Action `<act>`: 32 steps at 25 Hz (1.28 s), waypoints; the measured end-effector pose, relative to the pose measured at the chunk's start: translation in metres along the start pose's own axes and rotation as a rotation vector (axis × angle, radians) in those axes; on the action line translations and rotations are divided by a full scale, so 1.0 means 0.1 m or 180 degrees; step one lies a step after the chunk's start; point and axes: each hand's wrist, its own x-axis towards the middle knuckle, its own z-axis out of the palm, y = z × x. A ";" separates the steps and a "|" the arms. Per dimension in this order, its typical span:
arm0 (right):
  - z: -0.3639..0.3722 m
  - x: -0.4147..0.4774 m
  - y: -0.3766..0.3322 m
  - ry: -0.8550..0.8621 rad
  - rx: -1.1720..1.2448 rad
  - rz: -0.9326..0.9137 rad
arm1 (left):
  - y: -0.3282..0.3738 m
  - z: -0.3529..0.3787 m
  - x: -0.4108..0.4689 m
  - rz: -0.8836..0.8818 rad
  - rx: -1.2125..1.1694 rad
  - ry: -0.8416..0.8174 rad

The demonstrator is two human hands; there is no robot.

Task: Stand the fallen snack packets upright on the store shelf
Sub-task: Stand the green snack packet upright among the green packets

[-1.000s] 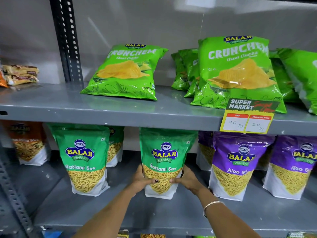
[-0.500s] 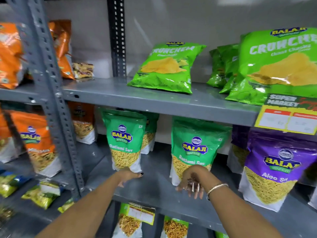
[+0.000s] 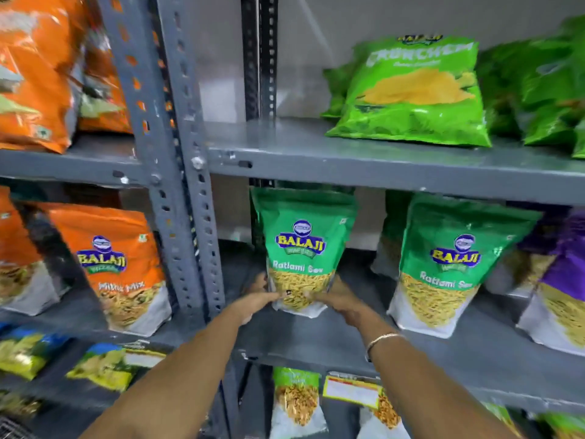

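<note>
A green Ratlami Sev packet (image 3: 300,248) stands upright at the left end of the middle shelf (image 3: 316,340). My left hand (image 3: 258,301) grips its lower left side and my right hand (image 3: 340,299) grips its lower right side. A second green Ratlami Sev packet (image 3: 449,264) stands upright to its right, untouched. More green packets stand behind both, mostly hidden. Purple packets (image 3: 566,280) stand at the far right of the same shelf.
A grey perforated upright post (image 3: 190,217) is just left of my hands. Orange Mitha Mix packets (image 3: 117,267) stand in the left bay. Green Crunchem chip bags (image 3: 414,93) lean on the upper shelf. A yellow price tag (image 3: 349,391) hangs on the middle shelf's front edge.
Both hands let go of the right Ratlami Sev packet, moved left and now hold the left one. The view has swung left.
</note>
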 end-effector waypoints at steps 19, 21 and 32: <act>0.31 -0.98 -0.10 0.0367 -0.0148 0.0025 | -0.12 0.05 -0.81 0.0166 0.0790 0.0377; 0.31 -0.98 -0.10 0.0392 -0.0113 0.0049 | -0.11 0.05 -0.82 0.0153 0.0804 0.0326; -0.45 -1.13 0.06 0.1141 -0.1085 0.0899 | 0.26 0.32 -0.86 -0.1748 0.2545 -0.2379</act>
